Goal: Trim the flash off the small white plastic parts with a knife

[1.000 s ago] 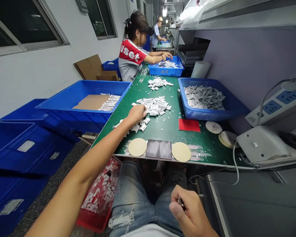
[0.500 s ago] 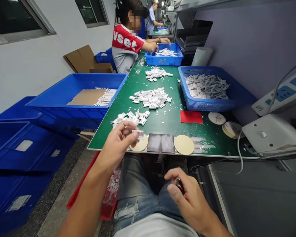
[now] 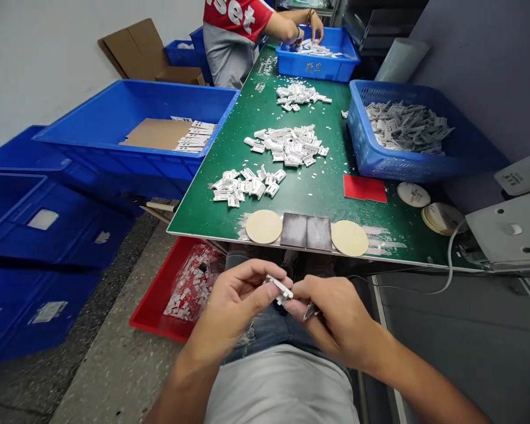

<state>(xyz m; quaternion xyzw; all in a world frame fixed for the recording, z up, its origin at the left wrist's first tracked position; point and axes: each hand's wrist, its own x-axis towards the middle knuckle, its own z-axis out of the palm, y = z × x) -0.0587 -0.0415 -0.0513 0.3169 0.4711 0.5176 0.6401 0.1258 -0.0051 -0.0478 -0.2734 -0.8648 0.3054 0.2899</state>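
Note:
My left hand (image 3: 234,306) is shut on a small white piece (image 3: 279,288), holding it between thumb and fingers above my lap. My right hand (image 3: 340,318) pinches a small metal tool (image 3: 311,311), and its tip is right by the white piece. Both hands are below the front edge of the green table mat (image 3: 322,203). On the mat lie several heaps of small white pieces; the nearest heap (image 3: 245,187) is beyond my hands, and a larger one (image 3: 289,146) is farther back.
Tan discs (image 3: 264,227) and dark pads (image 3: 307,231) lie at the table's front edge. A blue basket (image 3: 371,156) holds grey-white pieces. A red tray (image 3: 152,312) is on the floor at left, near blue crates (image 3: 115,118). A co-worker's hands (image 3: 307,35) work in a blue tray.
My left hand has moved from the table edge down towards my lap, carrying the white piece. My right hand has moved up and left to meet it, and the view has tilted down.

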